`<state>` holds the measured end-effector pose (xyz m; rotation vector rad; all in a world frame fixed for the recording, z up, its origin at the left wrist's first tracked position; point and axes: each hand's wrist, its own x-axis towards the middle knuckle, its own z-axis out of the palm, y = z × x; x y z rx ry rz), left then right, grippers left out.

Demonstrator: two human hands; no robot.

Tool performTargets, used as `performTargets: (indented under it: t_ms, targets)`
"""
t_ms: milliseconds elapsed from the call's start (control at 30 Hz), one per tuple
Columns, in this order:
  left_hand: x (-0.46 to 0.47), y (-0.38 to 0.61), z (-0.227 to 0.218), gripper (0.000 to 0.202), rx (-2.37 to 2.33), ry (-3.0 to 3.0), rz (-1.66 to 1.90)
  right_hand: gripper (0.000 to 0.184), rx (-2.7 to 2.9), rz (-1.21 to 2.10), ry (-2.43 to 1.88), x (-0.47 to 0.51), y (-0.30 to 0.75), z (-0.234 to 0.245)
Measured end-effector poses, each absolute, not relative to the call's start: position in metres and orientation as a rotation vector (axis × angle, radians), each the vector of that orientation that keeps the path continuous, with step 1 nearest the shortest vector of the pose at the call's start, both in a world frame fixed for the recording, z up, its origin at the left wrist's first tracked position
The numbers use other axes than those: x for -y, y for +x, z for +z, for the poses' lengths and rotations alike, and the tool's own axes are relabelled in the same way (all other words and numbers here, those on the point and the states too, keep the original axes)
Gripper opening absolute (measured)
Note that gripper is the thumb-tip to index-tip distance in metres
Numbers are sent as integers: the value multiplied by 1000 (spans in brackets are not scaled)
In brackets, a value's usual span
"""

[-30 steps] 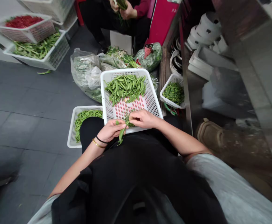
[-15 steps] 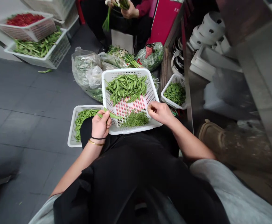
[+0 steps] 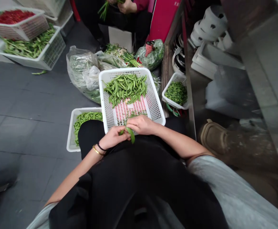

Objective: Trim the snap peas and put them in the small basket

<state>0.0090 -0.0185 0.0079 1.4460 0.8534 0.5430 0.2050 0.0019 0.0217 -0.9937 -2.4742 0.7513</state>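
My left hand (image 3: 112, 137) and my right hand (image 3: 141, 124) meet at the near rim of a large white basket (image 3: 156, 109) that rests on my lap. Both pinch one green pea pod (image 3: 130, 133), which hangs down between them over my black apron. A heap of green pods (image 3: 125, 87) fills the far half of the basket, and a small pile of green trimmings lies just beyond my right hand. A lower white basket (image 3: 71, 133) with more pods sits on the floor by my left knee.
A small white basket of green trimmings (image 3: 176, 93) stands to the right. Plastic bags of greens (image 3: 86, 74) lie beyond the lap basket. Stacked baskets of green beans and red chillies (image 3: 26, 35) sit far left. A person (image 3: 129, 6) in a red sleeve holds greens at the top.
My hands were apart half a second ago, the left holding a pod over the floor basket. Now they have come together again on a pod at the lap basket's near rim.
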Motion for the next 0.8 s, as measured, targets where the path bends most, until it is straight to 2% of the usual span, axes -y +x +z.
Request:
performTargets:
  t_ms: [100,233,300,367,433,467,600,800]
  targets:
    - [17,22,4,19,-873,1297,640,29,2458,663,-1051,0,198,17]
    - [6,13,-6,22,-1048,994,955,33,2388,588,-1235,-6,216,7]
    - [-2,-1,-10,18,-1068,791,1160,34,2448,682,-1313,-13,236,3]
    - [-11,-13,-14,15,-1018,651,1263,29,2629,915,-1372,-26,254,-2]
    - [-17,-18,-16,15,-923,565,1216,28,2766,1129,-1449,-46,264,-11]
    - [-19,-18,-17,13,-870,529,1150,31,2766,1126,-1538,-58,265,-17]
    - [-16,-1,-18,24,-716,444,906,30,2467,572,-1985,-118,243,-52]
    - [-7,8,-22,18,-751,430,743,24,2411,608,-2061,-161,221,-85]
